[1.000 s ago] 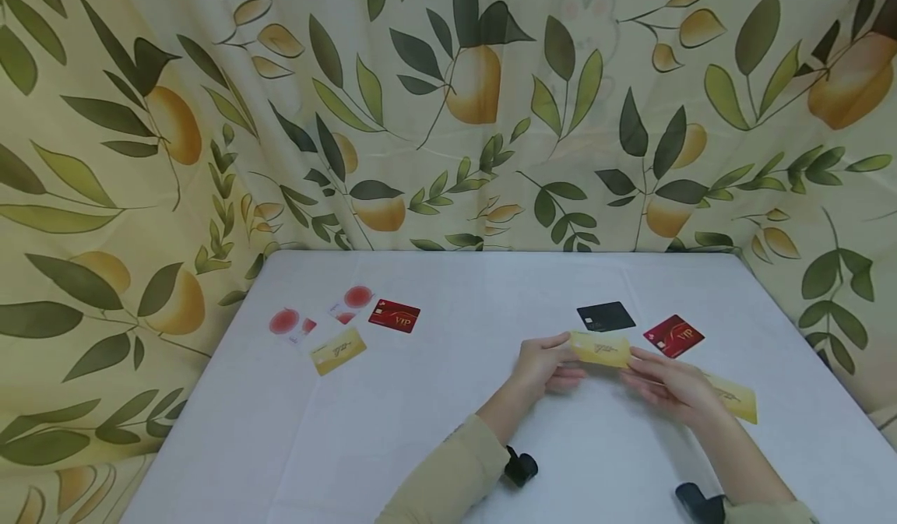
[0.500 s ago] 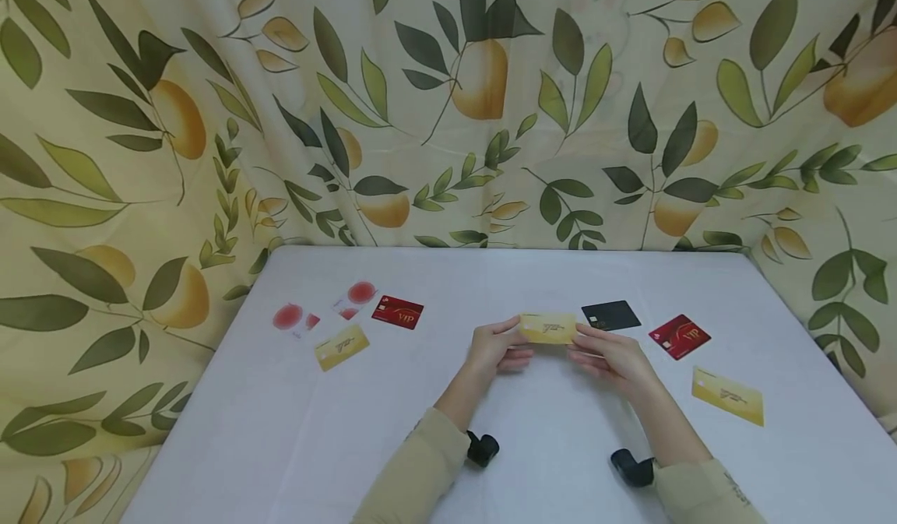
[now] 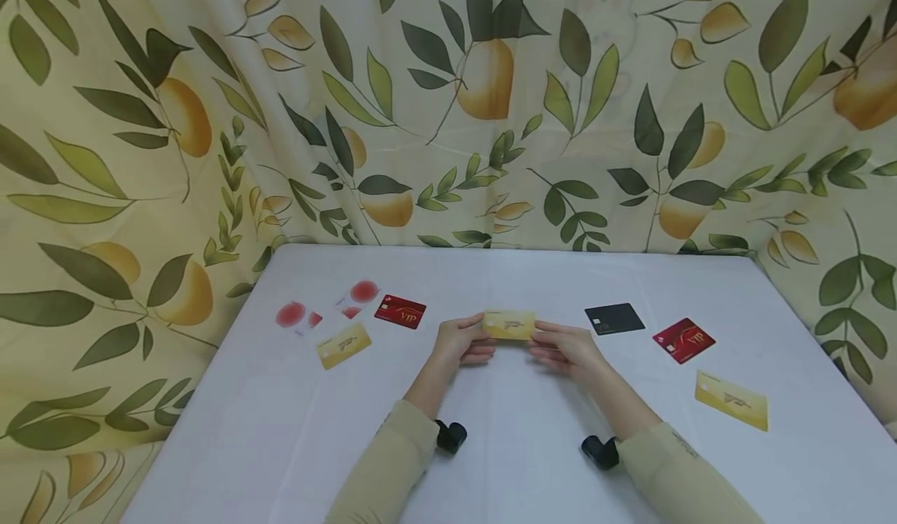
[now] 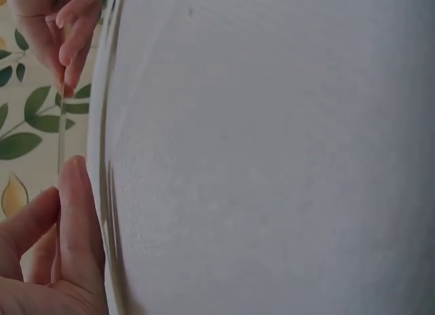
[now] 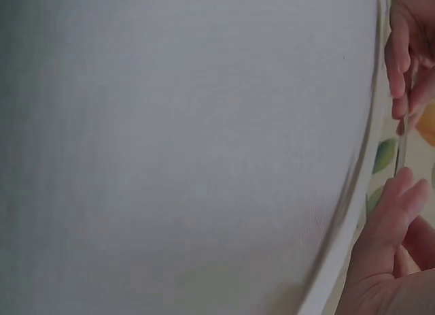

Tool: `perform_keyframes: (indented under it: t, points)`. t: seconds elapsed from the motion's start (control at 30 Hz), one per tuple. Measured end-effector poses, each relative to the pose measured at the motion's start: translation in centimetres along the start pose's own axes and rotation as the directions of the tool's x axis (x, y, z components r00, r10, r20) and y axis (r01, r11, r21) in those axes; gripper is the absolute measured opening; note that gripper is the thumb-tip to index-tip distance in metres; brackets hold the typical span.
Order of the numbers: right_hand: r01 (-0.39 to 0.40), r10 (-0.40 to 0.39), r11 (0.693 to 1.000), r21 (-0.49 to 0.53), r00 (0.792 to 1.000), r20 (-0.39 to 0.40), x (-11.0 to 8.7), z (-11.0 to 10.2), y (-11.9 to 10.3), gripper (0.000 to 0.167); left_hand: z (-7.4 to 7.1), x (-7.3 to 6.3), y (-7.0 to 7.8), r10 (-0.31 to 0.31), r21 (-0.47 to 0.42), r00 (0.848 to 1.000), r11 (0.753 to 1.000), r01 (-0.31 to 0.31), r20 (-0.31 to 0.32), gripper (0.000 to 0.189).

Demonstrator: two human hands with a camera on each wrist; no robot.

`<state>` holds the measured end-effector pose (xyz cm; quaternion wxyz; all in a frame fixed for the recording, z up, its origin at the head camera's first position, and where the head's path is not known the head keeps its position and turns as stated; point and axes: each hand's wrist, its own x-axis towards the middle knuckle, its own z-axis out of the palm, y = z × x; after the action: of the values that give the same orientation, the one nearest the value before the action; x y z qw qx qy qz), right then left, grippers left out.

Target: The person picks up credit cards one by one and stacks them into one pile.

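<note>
Between both hands a gold card (image 3: pixel 509 325) is held up above the white table, its face toward the head camera. My left hand (image 3: pixel 455 343) pinches its left edge and my right hand (image 3: pixel 569 349) pinches its right edge. Both wrist views show the card edge-on as a thin strip (image 4: pixel 62 135), with fingertips at either end. To the right of the right hand lie a black card (image 3: pixel 614 318), a red VIP card (image 3: pixel 684 341) and another gold card (image 3: pixel 732 401).
On the left of the white table (image 3: pixel 280 446) lie a red VIP card (image 3: pixel 400 311), a gold card (image 3: pixel 343 346) and two pale cards with red circles (image 3: pixel 290 314). A leaf-and-fruit patterned curtain (image 3: pixel 448 135) hangs behind the table's far edge. Each wrist wears a small black camera (image 3: pixel 452 437).
Both hands have moved left together, carrying the gold card from near the black card toward the table's middle. The gold card at the right, partly covered before, now shows fully.
</note>
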<state>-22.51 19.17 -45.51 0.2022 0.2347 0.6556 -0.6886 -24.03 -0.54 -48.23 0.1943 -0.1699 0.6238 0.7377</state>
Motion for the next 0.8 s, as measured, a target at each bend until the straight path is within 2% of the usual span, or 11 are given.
perform_keyframes:
  t: [0.27, 0.5, 0.8]
  points:
    - [-0.015, 0.015, 1.000, -0.020, 1.000, -0.023, 0.9, 1.5, 0.5, 0.047, -1.1, 0.2, 0.1, -0.028, 0.060, 0.999, 0.998, 0.029, -0.020, 0.045]
    - [-0.023, 0.016, 0.996, -0.084, 0.996, -0.083, 1.2, 2.3, 0.6, 0.044, -1.2, 0.3, 0.2, -0.034, 0.083, 0.999, 0.996, 0.036, -0.025, 0.044]
    - [0.010, -0.018, 0.995, -0.101, 0.997, -0.081, 1.3, 2.5, 0.6, 0.043, -1.0, 0.6, 0.1, -0.012, 0.080, 0.999, 0.997, 0.014, -0.030, 0.046]
